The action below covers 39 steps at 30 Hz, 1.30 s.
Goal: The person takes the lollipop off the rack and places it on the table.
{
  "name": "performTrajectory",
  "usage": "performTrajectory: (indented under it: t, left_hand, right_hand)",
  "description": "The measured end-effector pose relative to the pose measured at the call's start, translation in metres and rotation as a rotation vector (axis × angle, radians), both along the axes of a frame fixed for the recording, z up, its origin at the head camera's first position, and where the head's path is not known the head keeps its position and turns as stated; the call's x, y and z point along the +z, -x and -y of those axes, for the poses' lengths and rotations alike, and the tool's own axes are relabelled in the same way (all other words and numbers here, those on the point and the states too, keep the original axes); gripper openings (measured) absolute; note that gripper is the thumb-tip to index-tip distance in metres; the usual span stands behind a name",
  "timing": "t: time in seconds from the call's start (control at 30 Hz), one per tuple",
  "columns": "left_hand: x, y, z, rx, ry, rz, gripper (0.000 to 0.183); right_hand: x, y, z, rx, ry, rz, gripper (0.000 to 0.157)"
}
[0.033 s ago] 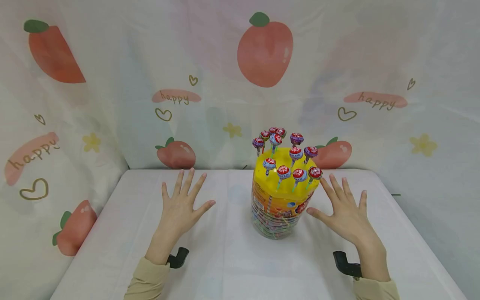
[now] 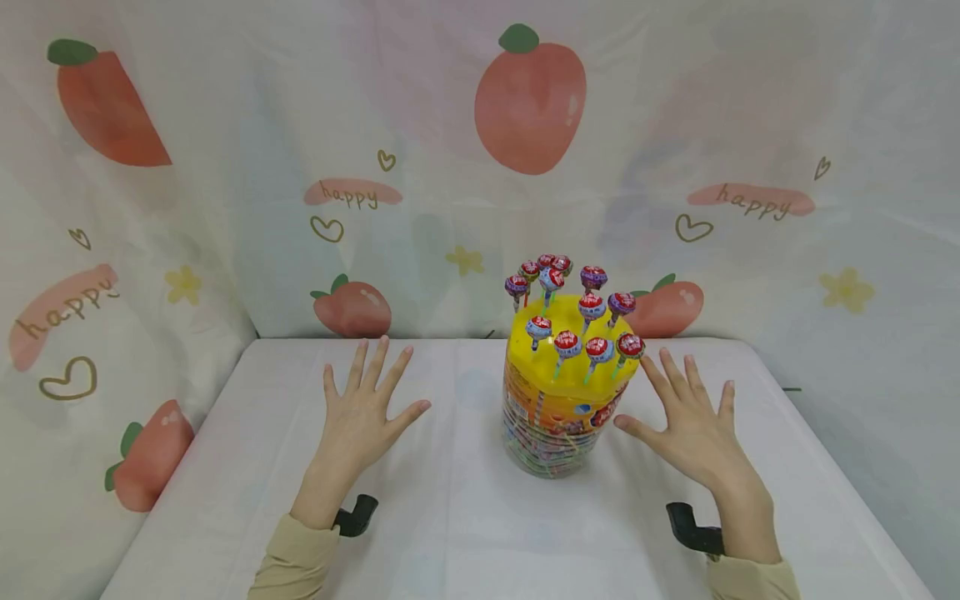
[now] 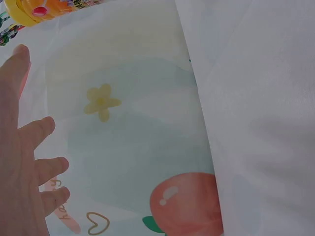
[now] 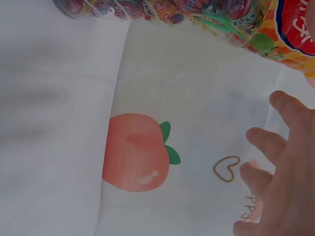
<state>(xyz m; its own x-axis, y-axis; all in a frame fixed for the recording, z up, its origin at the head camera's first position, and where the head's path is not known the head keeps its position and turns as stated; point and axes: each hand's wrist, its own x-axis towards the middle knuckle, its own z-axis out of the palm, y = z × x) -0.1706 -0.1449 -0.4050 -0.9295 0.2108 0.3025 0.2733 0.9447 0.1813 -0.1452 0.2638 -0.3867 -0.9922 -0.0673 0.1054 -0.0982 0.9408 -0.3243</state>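
A clear tub (image 2: 551, 450) of wrapped candy with a yellow lid (image 2: 540, 367) stands upright on the table, right of centre in the head view. Several lollipops (image 2: 567, 343) stick up out of the lid, their red, blue and purple wrapped heads on top. My right hand (image 2: 693, 429) is spread just right of the tub, thumb and index fingertip close by its side. To the left, my left hand (image 2: 363, 421) hangs over the table with fingers spread and nothing in it. The right wrist view shows the tub's side (image 4: 226, 14) above the spread fingers.
White cloth covers the table (image 2: 480, 542). Behind and at the left rises a pale curtain (image 2: 420, 100) printed with peaches, hearts and flowers. A black curved piece (image 2: 357, 516) sits at the left wrist, and a similar black piece (image 2: 693, 529) at the right.
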Motion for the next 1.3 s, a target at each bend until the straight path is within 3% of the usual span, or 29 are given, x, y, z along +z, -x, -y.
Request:
performTrajectory:
  t: [0.23, 0.77, 1.03, 1.3]
  left_hand:
    - [-0.001, -0.002, 0.001, -0.001, -0.011, -0.002, 0.076]
    - [0.001, -0.008, -0.004, -0.013, -0.077, -0.044, 0.074]
    - [0.004, -0.013, -0.013, -0.029, -0.138, -0.137, 0.07]
    - [0.005, -0.013, -0.03, -0.085, -0.248, -0.24, 0.064]
  right_hand:
    - [0.0, -0.003, 0.001, 0.012, 0.04, -0.028, 0.094]
    - [-0.011, -0.006, 0.013, 0.064, 0.359, -0.098, 0.091]
    - [-0.019, -0.009, 0.021, 0.011, 0.581, -0.024, 0.092]
    - [-0.033, -0.009, 0.029, 0.07, 0.699, -0.129, 0.086]
